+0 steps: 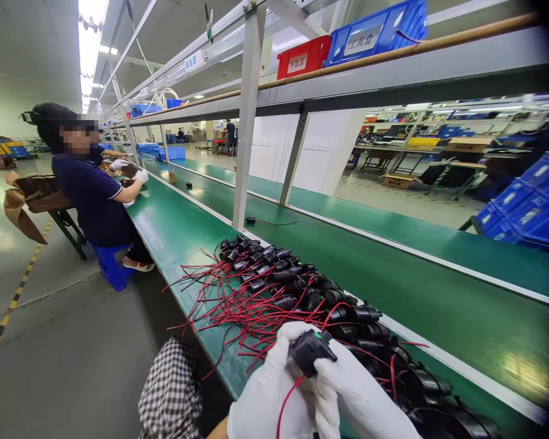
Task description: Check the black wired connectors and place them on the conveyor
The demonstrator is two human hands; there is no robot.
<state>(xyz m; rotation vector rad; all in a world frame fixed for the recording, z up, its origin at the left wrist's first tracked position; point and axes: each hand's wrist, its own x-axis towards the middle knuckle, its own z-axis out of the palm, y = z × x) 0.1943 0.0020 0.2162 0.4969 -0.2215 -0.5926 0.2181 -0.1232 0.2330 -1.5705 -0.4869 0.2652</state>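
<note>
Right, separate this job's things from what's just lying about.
Job, apparently:
red-wired black plastic housing, in white-gloved left hand and right hand
piled red-wired black housings

Lying about, apparently:
red plastic shelf bin
blue plastic shelf bin
stacked blue plastic crates

Black part (305, 356): squat body, green spot (318, 335) on top edge, short spout (331, 355) pointing right, sits tilted. Red wire (287, 402) trails below. Held up between left hand (268, 390) and right hand (354, 384), fingers around it.

Left hand (269, 384) and right hand (354, 387) hold a black part (309, 353), its underside hard to make out.
</note>
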